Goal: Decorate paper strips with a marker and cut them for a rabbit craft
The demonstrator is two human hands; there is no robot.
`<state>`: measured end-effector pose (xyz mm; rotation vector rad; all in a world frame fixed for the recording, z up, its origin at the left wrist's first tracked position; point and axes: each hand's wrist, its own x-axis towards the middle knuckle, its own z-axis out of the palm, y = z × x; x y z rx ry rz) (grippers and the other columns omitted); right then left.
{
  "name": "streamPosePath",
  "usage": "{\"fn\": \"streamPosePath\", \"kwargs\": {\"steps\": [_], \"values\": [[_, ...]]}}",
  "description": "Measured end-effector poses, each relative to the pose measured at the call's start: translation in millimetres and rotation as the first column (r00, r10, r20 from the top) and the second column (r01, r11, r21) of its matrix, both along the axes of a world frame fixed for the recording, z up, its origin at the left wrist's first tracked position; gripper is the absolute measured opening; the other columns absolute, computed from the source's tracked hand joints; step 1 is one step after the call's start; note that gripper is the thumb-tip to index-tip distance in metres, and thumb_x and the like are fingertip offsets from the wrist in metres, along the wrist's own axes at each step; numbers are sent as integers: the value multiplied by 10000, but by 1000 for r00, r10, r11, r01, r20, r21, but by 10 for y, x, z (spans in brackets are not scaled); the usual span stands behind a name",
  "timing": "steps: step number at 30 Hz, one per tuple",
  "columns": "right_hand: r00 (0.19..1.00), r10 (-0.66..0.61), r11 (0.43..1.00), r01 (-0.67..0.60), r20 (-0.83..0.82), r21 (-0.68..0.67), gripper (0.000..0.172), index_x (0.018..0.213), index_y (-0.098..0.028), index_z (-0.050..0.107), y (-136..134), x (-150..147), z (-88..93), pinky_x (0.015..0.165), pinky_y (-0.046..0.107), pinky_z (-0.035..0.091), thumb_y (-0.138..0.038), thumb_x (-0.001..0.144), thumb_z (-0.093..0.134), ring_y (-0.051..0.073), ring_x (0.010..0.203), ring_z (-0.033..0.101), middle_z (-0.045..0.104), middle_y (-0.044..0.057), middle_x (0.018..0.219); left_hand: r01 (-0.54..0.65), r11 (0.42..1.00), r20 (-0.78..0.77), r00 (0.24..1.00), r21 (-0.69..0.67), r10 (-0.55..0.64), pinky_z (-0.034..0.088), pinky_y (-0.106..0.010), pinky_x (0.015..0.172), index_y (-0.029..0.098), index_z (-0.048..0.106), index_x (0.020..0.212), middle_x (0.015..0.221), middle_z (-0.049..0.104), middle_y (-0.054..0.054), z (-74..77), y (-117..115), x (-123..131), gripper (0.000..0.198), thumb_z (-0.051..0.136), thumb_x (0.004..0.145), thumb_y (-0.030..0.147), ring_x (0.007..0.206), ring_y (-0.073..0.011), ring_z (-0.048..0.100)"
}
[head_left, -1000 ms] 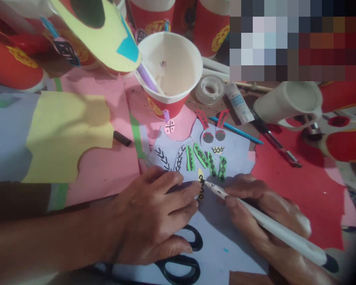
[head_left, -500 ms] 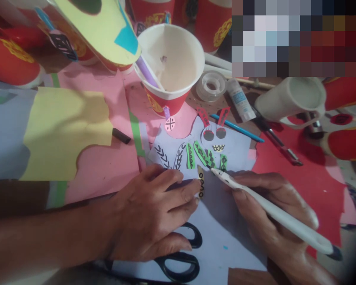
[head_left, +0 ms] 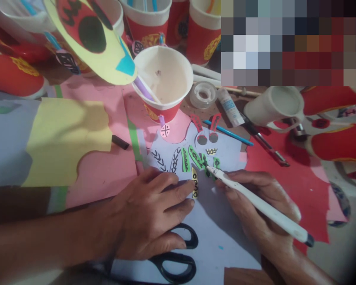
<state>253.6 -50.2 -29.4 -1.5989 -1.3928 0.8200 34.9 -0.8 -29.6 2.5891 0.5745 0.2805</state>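
A pale lavender paper sheet [head_left: 219, 233], dressed with cut-paper strips in green and yellow patterned in black, is held flat near the front of a crowded craft counter. The left hand [head_left: 148, 209] is laid open, palm down, across the sheet, its fingertips [head_left: 190, 190] resting just beside a narrow yellow paper strip [head_left: 194, 183] marked with black rings. The right hand [head_left: 255, 202] is closed around a slim white pen-shaped tool [head_left: 264, 208], whose pointed tip is held at the green paper strips [head_left: 195, 157]. A pair of black-handled scissors [head_left: 178, 261] is partly covered by the left hand and lies on the sheet. Beyond the sheet, a red paper cup with a white interior [head_left: 163, 83] is placed on a pink paper sheet [head_left: 106, 178], a lilac straw [head_left: 142, 88] leaning inside it. A clear tape roll [head_left: 203, 95], a white glue tube [head_left: 230, 107] and a blue pencil [head_left: 228, 132] are gathered just above the sheet's far edge. A yellow paper panel [head_left: 68, 142] is seen to the left, and a red paper sheet [head_left: 296, 198] is spread to the right.
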Motion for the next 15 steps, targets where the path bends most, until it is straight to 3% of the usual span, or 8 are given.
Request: {"fn": "streamPosePath", "kwargs": {"steps": [9, 15], "values": [[999, -21, 998, 24, 43, -56, 127, 916, -241, 632, -9, 0, 28, 492, 240, 516, -244, 791, 657, 162, 662, 664, 709, 14, 761, 117, 985, -2, 993, -130, -118, 323, -403, 869, 184, 556, 1208, 1318, 549, -35, 85, 140, -77, 403, 446, 911, 433, 1058, -251, 450], [996, 13, 999, -9, 87, -47, 126, 914, -241, 636, -5, 22, 32, 439, 246, 507, -252, 790, 660, 184, 664, 679, 716, 20, 741, 143, 981, 23, 990, -134, -141, 332, -384, 912, 132, 531, 1225, 1295, 557, -82, 104, 201, -104, 380, 446, 908, 323, 1101, -244, 465]]}}
